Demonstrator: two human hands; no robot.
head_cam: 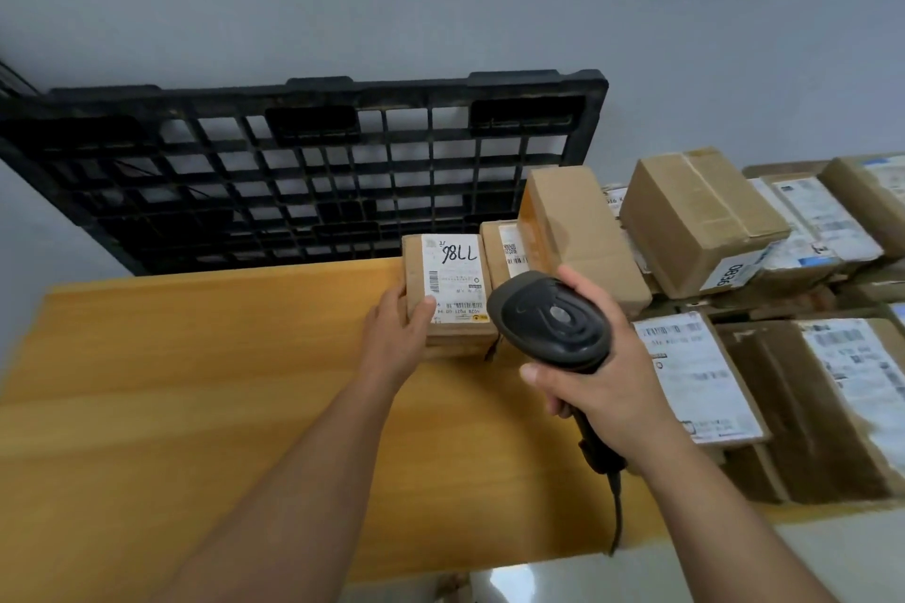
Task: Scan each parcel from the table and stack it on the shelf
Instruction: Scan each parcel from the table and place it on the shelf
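Small parcel (453, 294), brown card, lies flat toward the far right of the wooden table (196, 382). White label faces up, with "98LL" written by hand in black marker above printed barcodes. More card edges show under its near end; cannot tell if that is a second parcel. Left hand (399, 333) holds the parcel by its left side: thumb laid on top at the label's edge, fingers wrapped down the side and out of sight. Right hand (602, 387) grips a dark scanner (553, 323) by the handle, fingers curled tight round it and thumb along the near side. The scanner's broad head is tilted toward the parcel, its nose just beside the parcel's near right corner; touching or not, cannot tell. A black cable (617, 514) trails from the handle's base down past the table's near edge. A heap of parcels (700, 215) crowds the table's right end, some boxes propped at angles, most with labels up. The nearest, a tall plain box (578, 230), leans just behind the scanner. A black plastic pallet (294, 171) stands on edge against the grey wall (245, 4) behind the table.
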